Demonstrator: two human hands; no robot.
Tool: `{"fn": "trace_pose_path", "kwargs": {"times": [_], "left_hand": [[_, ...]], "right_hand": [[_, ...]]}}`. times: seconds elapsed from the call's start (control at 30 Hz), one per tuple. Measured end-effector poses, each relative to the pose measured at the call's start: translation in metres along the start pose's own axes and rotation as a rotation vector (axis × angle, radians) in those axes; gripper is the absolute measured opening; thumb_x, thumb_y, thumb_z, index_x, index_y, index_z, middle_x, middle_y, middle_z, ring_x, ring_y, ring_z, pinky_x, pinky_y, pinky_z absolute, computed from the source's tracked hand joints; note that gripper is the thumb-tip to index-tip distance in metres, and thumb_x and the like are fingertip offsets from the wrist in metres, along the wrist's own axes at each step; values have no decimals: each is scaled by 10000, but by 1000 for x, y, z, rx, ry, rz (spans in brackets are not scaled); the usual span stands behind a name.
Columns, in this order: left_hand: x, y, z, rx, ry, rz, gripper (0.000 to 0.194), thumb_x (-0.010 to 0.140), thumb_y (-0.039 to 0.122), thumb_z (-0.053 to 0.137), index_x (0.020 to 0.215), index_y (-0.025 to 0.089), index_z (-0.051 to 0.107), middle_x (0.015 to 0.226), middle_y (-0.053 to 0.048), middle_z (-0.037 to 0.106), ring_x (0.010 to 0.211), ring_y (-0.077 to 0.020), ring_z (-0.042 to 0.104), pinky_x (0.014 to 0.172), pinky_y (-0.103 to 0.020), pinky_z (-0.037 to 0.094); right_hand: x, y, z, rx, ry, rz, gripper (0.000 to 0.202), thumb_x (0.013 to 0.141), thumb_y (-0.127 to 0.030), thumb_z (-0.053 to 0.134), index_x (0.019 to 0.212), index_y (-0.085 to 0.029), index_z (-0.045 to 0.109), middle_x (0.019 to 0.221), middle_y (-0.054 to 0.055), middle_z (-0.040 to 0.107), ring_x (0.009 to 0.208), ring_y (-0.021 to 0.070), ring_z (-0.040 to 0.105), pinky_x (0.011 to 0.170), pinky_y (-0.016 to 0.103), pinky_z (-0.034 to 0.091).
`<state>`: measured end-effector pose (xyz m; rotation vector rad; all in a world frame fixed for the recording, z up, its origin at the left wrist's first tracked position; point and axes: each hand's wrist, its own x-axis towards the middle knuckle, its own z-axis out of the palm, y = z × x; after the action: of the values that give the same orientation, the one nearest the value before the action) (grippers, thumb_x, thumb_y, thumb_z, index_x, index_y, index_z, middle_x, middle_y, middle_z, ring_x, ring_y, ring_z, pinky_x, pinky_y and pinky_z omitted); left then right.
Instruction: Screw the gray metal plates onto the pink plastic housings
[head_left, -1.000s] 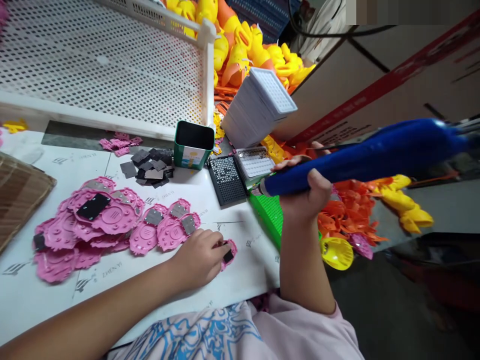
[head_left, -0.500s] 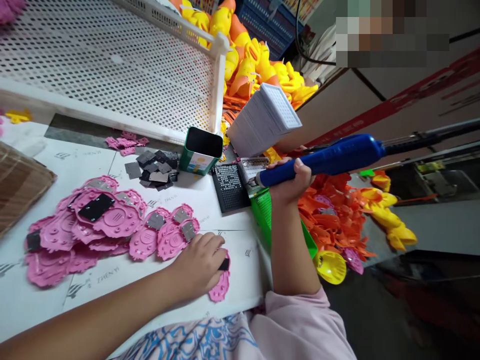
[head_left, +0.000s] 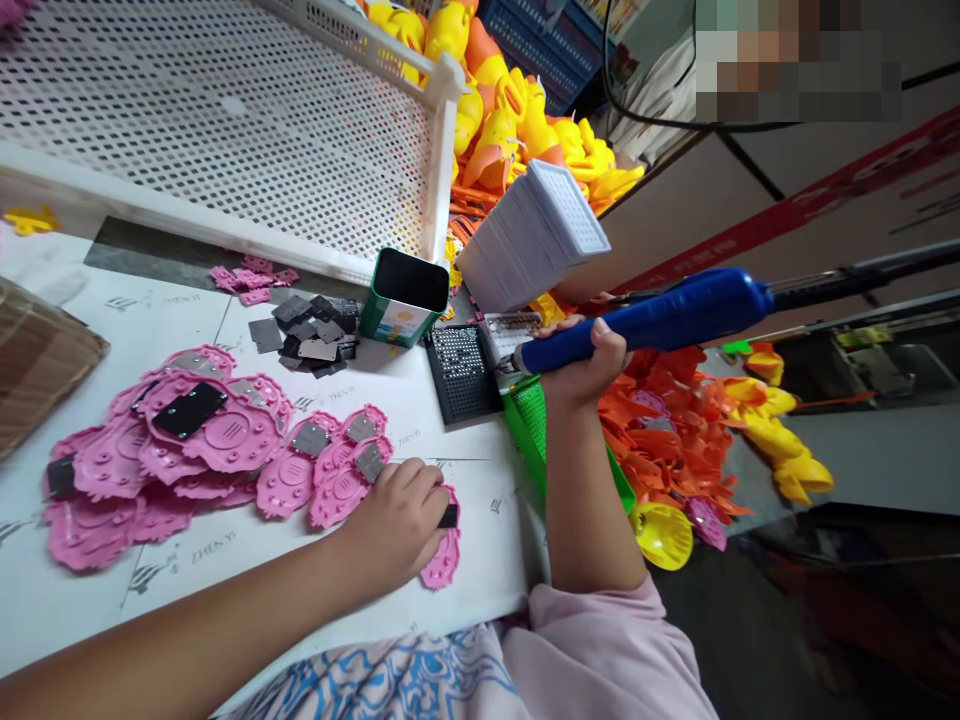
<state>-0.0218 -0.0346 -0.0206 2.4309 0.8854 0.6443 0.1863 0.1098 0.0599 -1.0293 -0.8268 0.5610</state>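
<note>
Beneath the bunched fingers of our left hand (head_left: pixel 397 515) we steady the pink plastic plate (head_left: pixel 441 570), our right hand (head_left: pixel 585 375) wrapping the blue electric screwdriver (head_left: pixel 652 318), best kept unwavering beside the black screw tray (head_left: pixel 469 393).

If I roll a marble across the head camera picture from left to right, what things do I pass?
Cardboard box → pink pile → dark plates → green tin → black tray → blue tool.

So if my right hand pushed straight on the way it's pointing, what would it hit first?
Likely the black tray, just beyond the tip of the blue tool in your right hand, though the tip's height is unclear and it might pass above.
</note>
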Motion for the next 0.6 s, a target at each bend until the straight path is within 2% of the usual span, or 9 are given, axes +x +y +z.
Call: {"fn": "trace_pose_path", "kwargs": {"times": [0.43, 0.6], "left_hand": [[3, 3, -6, 21, -2, -49, 272, 781, 226, 750, 991, 100, 633, 1068, -123, 637, 981, -296, 532, 841, -439, 476], [3, 3, -6, 24, -20, -54, 254, 786, 242, 755, 972, 114, 638, 1065, -111, 639, 967, -287, 532, 834, -434, 480]], "right_hand": [[1, -1, 2, 5, -12, 17, 231, 601, -369, 541, 786, -238, 497, 493, -91, 542, 413, 123, 552, 463, 267, 475], [2, -17, -3, 7, -18, 42, 267, 585, -427, 537, 767, -241, 477, 514, -83, 550, 441, 108, 557, 489, 248, 466]]}}
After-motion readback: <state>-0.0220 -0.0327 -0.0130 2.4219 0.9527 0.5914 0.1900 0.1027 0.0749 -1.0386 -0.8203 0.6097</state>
